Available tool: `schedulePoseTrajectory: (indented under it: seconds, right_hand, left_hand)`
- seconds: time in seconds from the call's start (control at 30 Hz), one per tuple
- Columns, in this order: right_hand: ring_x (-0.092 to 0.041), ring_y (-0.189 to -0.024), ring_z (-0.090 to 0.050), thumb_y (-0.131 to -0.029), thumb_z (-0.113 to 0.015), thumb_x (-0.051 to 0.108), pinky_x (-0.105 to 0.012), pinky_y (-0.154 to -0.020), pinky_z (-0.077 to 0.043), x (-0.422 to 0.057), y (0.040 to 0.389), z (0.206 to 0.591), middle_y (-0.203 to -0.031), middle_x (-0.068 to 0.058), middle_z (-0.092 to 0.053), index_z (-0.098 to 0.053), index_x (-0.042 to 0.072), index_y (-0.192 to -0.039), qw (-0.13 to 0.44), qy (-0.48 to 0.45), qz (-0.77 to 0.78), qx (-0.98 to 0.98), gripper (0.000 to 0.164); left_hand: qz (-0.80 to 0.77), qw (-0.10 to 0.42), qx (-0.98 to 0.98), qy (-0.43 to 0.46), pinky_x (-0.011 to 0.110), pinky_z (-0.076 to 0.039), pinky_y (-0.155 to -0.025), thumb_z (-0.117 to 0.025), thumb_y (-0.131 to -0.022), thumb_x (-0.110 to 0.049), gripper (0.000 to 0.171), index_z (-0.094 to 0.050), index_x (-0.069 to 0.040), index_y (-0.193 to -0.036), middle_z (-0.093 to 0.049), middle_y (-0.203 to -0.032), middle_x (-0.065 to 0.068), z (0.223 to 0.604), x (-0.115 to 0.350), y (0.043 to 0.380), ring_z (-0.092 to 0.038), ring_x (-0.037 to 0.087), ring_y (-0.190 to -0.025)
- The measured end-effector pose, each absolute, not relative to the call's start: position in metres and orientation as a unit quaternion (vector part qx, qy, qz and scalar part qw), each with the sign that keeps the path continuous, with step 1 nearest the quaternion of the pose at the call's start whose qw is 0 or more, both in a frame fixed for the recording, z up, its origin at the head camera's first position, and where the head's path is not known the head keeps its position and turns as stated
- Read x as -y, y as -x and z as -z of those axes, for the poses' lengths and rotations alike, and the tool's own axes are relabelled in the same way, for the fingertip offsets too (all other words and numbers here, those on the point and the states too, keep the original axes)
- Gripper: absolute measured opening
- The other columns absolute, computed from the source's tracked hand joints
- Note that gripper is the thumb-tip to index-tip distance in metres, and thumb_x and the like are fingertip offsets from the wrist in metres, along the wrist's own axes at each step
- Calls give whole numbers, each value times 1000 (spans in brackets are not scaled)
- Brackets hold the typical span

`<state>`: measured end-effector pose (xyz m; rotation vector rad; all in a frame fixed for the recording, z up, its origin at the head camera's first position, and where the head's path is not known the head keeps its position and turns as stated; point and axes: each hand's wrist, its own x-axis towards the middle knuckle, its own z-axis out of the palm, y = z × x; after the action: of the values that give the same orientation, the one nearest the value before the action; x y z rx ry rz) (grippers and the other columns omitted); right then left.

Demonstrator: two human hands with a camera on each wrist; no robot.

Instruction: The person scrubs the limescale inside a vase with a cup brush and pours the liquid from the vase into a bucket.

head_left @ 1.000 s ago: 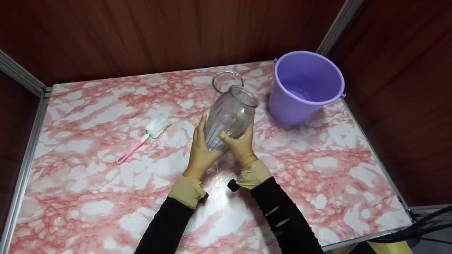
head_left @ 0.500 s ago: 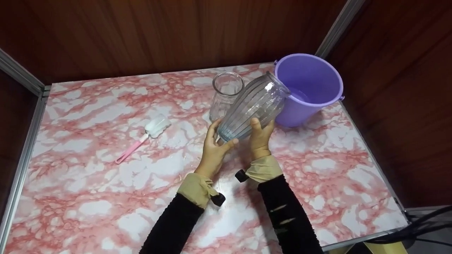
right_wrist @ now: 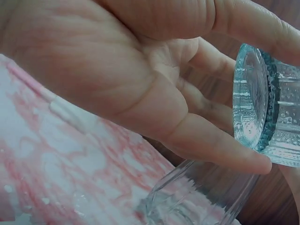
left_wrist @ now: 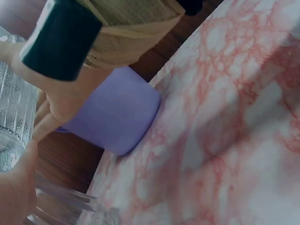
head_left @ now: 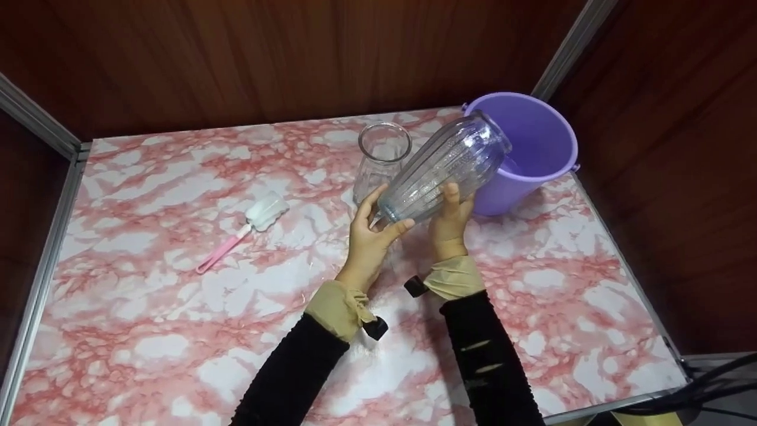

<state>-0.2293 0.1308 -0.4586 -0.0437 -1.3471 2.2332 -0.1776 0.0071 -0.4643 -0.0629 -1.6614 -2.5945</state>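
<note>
A clear ribbed glass vase is held tilted in both hands, its mouth over the near left rim of the purple bucket. My left hand grips the base, thumb and fingers on either side of it. Higher up, my right hand supports the body from its right side, with the thumb on the glass. In the right wrist view the thick vase base lies between fingers, with drops on the glass. A second clear glass jar stands upright behind, partly covered by the vase and the left hand.
To the left on the pink marbled table lies a cleaning brush with a white head and pink handle. Dark wood panels wall in the back and sides. Cables hang at the lower right corner.
Both hands have carried the vase rightward and tipped it further, so its mouth went from above the table to over the bucket. The left hand shifted to the base. Jar and brush stayed put.
</note>
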Motion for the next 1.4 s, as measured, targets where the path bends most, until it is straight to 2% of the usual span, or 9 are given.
schedulePoseTrajectory:
  seconds: [0.1, 0.2, 0.33, 0.43, 0.57, 0.73, 1.0, 1.17, 1.4]
  right_hand:
    - [-31, -116, -61, -50, -79, 84, -44, -102, -51, -132, 231, 456, -134, -21, -57, -30, 0, -152, 249, 23, -837, 487, 141]
    - [-32, -119, -58, -50, -79, 84, -44, -102, -51, -131, 231, 455, -138, -20, -52, -24, 5, -155, 242, 44, -851, 464, 143]
    - [-26, -112, -62, -51, -79, 84, -41, -97, -54, -131, 233, 455, -129, -13, -60, -39, 3, -146, 244, 57, -865, 435, 132]
    - [-28, -109, -64, -53, -78, 84, -43, -95, -55, -134, 235, 455, -123, -15, -64, -50, -1, -137, 241, 42, -874, 421, 122]
    - [-30, -115, -62, -55, -76, 85, -45, -99, -53, -135, 236, 453, -128, -16, -61, -49, 1, -140, 233, 29, -878, 417, 122]
    - [-31, -124, -57, -54, -73, 89, -45, -104, -49, -131, 236, 449, -136, -15, -58, -43, 2, -147, 216, 25, -887, 408, 131]
    - [-33, -140, -42, -51, -77, 87, -43, -112, -42, -125, 238, 438, -155, -17, -39, -18, 9, -160, 191, -4, -914, 359, 146]
    - [-33, -142, -40, -51, -78, 85, -45, -112, -42, -124, 234, 431, -157, -16, -36, -15, 11, -161, 180, -8, -925, 333, 146]
    - [-31, -140, -42, -55, -78, 84, -46, -112, -42, -122, 235, 427, -156, -12, -39, -15, 15, -161, 187, -15, -931, 315, 141]
  left_hand:
    - [832, 40, 553, 23, 35, -52, -102, -82, -79, 3, 81, -45, -6, -150, -50, -143, 17, 461, -9, 179, -57, 31, -124]
    - [829, 52, 556, 28, 35, -51, -103, -82, -79, 4, 81, -44, -3, -150, -51, -140, 18, 459, -11, 180, -58, 31, -122]
    - [822, 68, 565, 39, 37, -49, -106, -84, -78, 4, 79, -47, -1, -148, -51, -141, 19, 455, -14, 181, -57, 33, -124]
    - [807, 76, 583, 46, 36, -48, -107, -85, -77, 2, 78, -50, -2, -147, -50, -145, 18, 450, -17, 182, -55, 33, -128]
    - [785, 87, 611, 48, 31, -46, -108, -86, -77, -1, 78, -51, -3, -146, -49, -149, 16, 445, -18, 181, -53, 28, -130]
    - [776, 104, 619, 55, 31, -49, -105, -87, -76, -1, 79, -51, -3, -146, -51, -146, 16, 439, -17, 178, -56, 28, -125]
    - [750, 132, 645, 64, 32, -59, -89, -87, -76, -6, 80, -50, -4, -147, -57, -137, 21, 428, -16, 172, -66, 28, -106]
    - [709, 147, 685, 83, 28, -58, -88, -87, -77, -13, 82, -48, -6, -149, -51, -147, 21, 417, -16, 169, -63, 29, -111]
    - [693, 147, 698, 106, 25, -58, -86, -84, -80, -17, 82, -46, -10, -152, -42, -155, 20, 408, -13, 171, -53, 34, -132]
